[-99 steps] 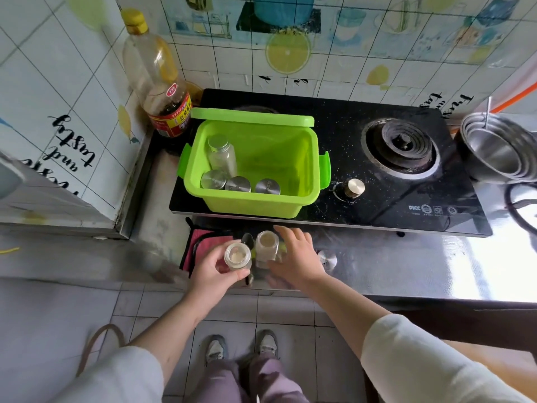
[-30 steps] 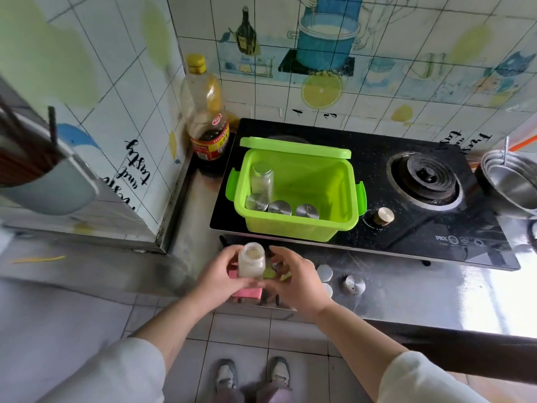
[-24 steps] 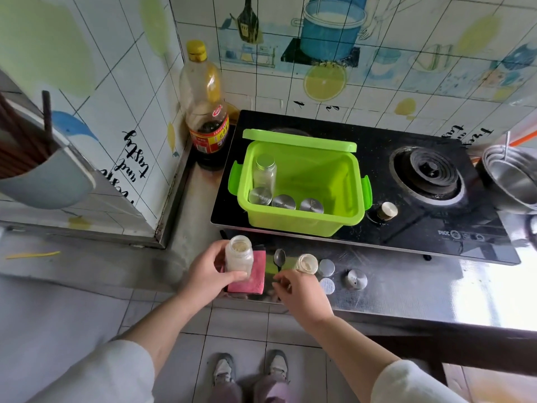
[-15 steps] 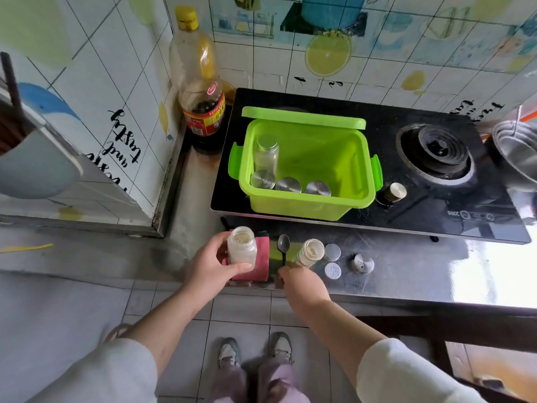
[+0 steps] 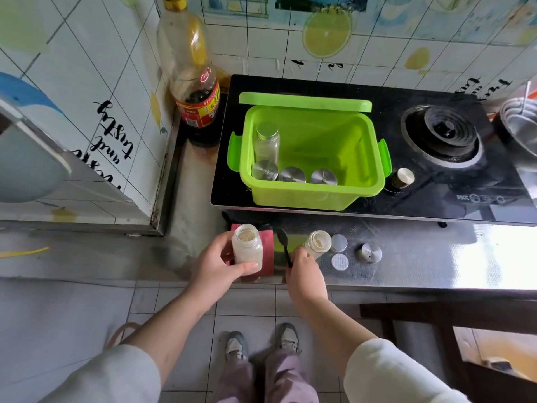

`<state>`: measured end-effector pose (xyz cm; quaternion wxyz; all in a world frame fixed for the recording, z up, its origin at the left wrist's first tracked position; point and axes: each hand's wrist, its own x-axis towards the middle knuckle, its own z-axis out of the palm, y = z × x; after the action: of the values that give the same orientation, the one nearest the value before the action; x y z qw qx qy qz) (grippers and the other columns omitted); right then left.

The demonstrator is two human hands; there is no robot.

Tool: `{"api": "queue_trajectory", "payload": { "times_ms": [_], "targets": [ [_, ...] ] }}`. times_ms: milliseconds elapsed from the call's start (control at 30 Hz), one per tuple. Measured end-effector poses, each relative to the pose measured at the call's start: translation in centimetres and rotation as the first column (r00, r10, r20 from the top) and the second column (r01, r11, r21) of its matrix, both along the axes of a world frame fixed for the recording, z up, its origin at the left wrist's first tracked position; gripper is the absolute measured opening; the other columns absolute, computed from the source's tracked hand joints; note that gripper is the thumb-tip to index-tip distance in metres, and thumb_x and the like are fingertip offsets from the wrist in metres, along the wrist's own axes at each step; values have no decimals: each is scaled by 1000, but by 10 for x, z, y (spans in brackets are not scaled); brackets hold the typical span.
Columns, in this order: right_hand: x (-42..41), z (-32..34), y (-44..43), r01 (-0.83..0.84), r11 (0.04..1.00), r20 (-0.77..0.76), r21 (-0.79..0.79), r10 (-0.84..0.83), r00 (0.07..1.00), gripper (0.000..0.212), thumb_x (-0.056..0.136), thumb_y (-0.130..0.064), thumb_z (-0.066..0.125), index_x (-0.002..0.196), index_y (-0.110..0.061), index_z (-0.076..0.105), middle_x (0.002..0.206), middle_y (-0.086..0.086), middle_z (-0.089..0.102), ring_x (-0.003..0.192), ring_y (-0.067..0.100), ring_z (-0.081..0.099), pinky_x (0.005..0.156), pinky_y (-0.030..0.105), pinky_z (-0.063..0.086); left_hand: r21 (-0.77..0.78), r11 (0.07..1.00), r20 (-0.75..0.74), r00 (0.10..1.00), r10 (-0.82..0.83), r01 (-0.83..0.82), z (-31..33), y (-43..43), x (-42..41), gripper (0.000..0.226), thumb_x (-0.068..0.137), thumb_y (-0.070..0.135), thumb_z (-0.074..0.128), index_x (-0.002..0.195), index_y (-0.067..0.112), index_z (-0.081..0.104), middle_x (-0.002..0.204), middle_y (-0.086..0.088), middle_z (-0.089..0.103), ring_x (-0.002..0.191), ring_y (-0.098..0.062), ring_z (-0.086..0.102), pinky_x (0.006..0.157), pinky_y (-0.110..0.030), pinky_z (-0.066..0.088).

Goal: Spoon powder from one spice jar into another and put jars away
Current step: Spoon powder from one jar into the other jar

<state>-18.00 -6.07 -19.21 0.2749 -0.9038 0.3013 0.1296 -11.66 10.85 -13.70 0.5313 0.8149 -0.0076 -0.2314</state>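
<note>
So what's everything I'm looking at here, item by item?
Open glass spice jar: one, pale powder, in left hand.
Second open glass jar: one, on counter, beside right hand.
Dark spoon: one, in right hand.
Metal lids: three loose, silver, counter right of the jars.
Green plastic box: one, on stove, four lidded jars inside.
Sauce bottle: one, corner.
Left hand, right hand: bare.

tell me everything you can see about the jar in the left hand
The jar is a small clear cylinder, glass or plastic, with no lid on and its mouth open upward. Pale beige powder fills much of it. It is held upright, above a red cloth at the counter's front edge. The left hand wraps its side, thumb in front.
</note>
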Motion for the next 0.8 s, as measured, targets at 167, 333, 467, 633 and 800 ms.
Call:
{"api": "queue_trajectory", "payload": {
  "times_ms": [167,333,467,633,800],
  "targets": [
    [0,7,0,70,991,14,115,-72,997,22,87,-3,49,107,-10,47,103,9,66,95,31,61,74,36,50,-2,1000,-35,999,-17,17,0,2,1,62,63,8,86,115,31,59,107,16,66,98,6,60,86,-22,48],
    [-1,25,1,82,981,54,176,-92,994,22,85,-10,53,106,-15,53,93,0,63,83,20,55,68,29,42,-14,999,-50,998,-32,32,7,-1,1,61,65,4,84,113,31,58,104,18,65,88,17,59,73,-7,46],
    [-7,48,2,157,944,107,289,-195,975,11,81,-10,57,92,-10,60,86,5,68,83,27,61,73,35,49,-12,999,-63,997,-43,43,11,-2,-1,58,65,6,84,105,39,59,104,17,67,94,6,62,79,-15,48],
    [-10,80,-11,220,877,160,428,-313,936,16,82,-11,57,94,-19,64,75,-3,68,68,19,66,63,28,54,-3,998,-51,997,-63,63,22,-9,0,59,63,9,85,104,43,59,105,15,67,100,-6,63,87,-35,54],
    [-22,109,-27,172,824,255,540,-354,900,18,87,-3,54,91,-17,65,65,1,63,48,11,55,51,24,49,32,996,42,996,-82,81,34,-18,1,60,62,4,83,107,36,59,108,12,63,100,-7,59,80,-21,47]
  ]
}}
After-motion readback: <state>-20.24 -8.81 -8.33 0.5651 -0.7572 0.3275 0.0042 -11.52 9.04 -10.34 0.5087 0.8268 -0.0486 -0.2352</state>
